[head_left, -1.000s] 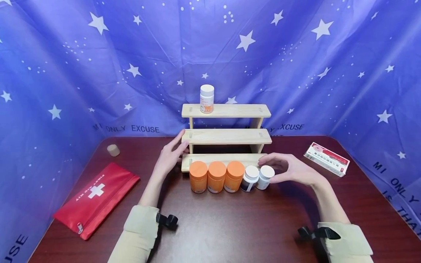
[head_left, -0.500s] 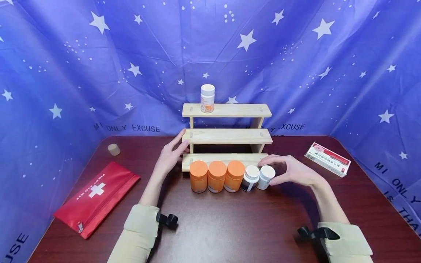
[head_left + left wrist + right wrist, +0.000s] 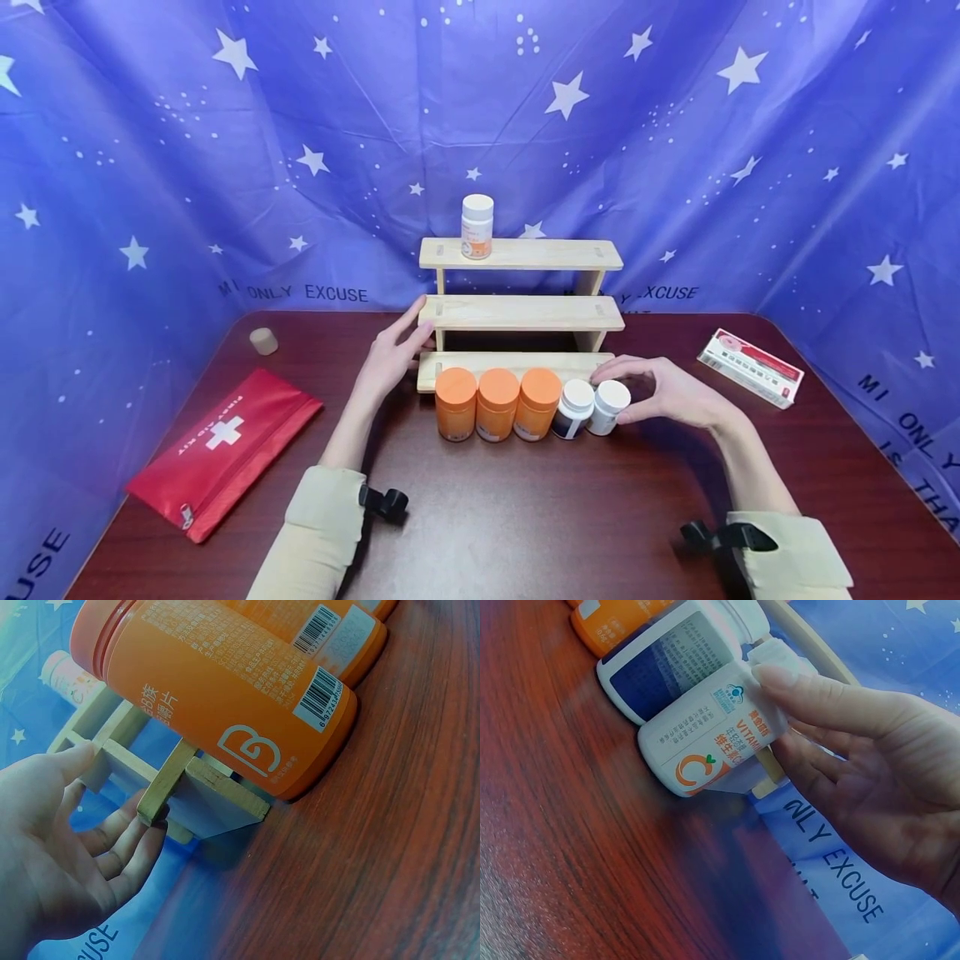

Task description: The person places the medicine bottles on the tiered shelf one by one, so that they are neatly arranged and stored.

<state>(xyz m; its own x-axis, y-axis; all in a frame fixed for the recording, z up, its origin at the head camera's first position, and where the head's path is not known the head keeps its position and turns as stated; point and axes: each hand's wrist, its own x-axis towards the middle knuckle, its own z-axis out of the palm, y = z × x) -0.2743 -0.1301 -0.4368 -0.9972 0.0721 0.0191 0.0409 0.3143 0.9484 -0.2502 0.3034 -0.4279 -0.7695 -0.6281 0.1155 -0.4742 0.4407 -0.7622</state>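
Note:
A three-tier wooden rack (image 3: 517,312) stands at the table's back, a white bottle with an orange-printed label (image 3: 477,228) upright on its top tier. My left hand (image 3: 384,360) holds the rack's left end, thumb at the middle board and other fingers curled against it. Before the lowest tier, orange bottles (image 3: 456,407) and two smaller white bottles line up side by side. One small white bottle has a dark blue label (image 3: 671,664). At the row's right end my right hand (image 3: 667,392) grips the vitamin C bottle (image 3: 712,731), thumb near its cap and fingers behind.
A red first aid kit pouch (image 3: 225,454) lies on the left of the table. Behind it is a small beige cylinder (image 3: 263,341). At the right lies a red and white box (image 3: 752,368). A blue star-printed cloth (image 3: 360,125) hangs around the table.
The head view has shifted slightly. Both hands keep their places at the rack and the vitamin C bottle, and the bottles have not visibly moved.

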